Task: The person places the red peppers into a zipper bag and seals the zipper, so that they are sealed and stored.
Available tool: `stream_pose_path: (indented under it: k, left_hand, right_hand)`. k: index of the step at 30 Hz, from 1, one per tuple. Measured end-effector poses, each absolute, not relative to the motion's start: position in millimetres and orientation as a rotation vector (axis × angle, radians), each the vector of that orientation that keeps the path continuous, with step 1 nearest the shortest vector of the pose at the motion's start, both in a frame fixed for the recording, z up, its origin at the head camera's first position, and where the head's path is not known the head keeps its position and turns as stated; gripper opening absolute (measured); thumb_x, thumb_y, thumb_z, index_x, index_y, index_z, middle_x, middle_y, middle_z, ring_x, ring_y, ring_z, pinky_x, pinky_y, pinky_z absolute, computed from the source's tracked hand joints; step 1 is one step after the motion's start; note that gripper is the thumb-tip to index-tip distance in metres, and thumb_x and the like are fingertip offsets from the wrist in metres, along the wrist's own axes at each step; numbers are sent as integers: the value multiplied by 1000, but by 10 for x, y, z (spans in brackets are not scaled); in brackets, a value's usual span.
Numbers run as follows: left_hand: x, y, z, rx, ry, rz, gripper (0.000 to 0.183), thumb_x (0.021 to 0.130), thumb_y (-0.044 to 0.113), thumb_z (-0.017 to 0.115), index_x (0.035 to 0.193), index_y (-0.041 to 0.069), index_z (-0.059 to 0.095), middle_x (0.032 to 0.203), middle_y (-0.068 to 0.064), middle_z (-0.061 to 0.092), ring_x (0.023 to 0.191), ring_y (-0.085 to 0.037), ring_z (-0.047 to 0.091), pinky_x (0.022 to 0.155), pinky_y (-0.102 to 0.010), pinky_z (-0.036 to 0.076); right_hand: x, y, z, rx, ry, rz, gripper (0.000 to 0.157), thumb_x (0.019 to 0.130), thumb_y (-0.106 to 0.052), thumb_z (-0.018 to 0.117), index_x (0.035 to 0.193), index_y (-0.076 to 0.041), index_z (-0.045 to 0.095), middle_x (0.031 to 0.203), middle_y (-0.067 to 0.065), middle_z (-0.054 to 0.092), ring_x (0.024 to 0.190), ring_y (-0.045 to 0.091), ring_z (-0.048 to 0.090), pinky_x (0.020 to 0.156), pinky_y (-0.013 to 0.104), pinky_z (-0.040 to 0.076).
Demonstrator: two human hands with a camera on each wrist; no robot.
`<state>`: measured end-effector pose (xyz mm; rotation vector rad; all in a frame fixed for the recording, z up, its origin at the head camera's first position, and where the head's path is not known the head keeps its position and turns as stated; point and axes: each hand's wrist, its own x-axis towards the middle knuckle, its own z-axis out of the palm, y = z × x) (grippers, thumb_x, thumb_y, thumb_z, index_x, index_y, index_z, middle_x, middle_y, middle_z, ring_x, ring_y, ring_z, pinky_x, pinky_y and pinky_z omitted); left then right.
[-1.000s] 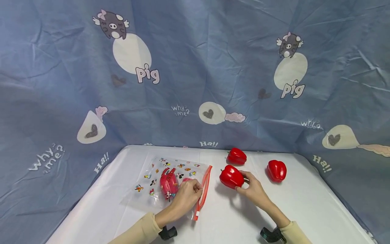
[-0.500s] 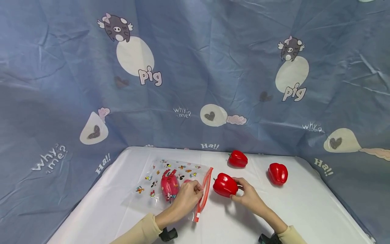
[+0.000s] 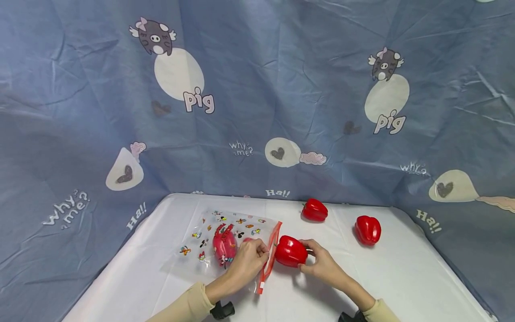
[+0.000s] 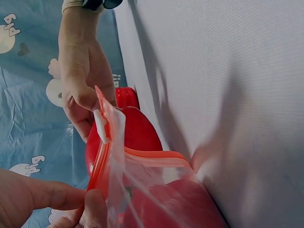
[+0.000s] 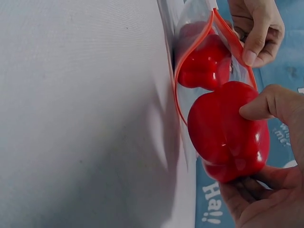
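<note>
A clear zip bag (image 3: 189,261) with cartoon prints and a red-orange zip edge lies on the left half of the table. Inside it are a red bell pepper (image 3: 224,245) and a second pepper (image 5: 204,61), partly covered by my left hand (image 3: 248,259) in the head view. Thumb and finger of that hand pinch the upper lip of the bag's mouth, which gapes in the right wrist view. My right hand (image 3: 322,266) grips another red bell pepper (image 3: 290,251) by its blunt end, right at the bag's mouth, stem toward the opening.
Two more red bell peppers lie on the white table (image 3: 402,286): one pepper (image 3: 314,210) near the back edge, one pepper (image 3: 368,230) toward the right. A blue printed cloth (image 3: 257,98) hangs behind the table.
My right hand has carried its pepper leftward and slightly nearer to me, up to the bag's opening. The left hand keeps its pinch on the bag's lip.
</note>
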<state>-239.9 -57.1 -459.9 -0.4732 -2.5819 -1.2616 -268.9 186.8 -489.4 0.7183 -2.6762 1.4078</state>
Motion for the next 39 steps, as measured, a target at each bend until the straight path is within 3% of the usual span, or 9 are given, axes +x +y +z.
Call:
stream_pose_path:
  k: [32, 39]
  left_hand:
    - [-2386, -569, -4626, -481, -2631, -1330, 5, 84, 5, 63, 81, 10, 65, 66, 7, 57, 60, -2, 50, 53, -18, 45]
    - [-2391, -560, -4645, -503, -2611, -1322, 7, 82, 2, 64, 80, 9, 64, 67, 6, 58, 60, -1, 50, 54, -18, 45]
  right_hand:
    - [-2648, 1720, -5001, 850, -2713, 1394, 53, 77, -15, 76, 127, -13, 58, 117, -6, 61, 108, 14, 61, 95, 43, 50]
    - [-2661, 1683, -5028, 835, -2720, 1455, 55, 78, -20, 76, 129, -12, 56, 120, -3, 61, 110, 17, 60, 95, 42, 50]
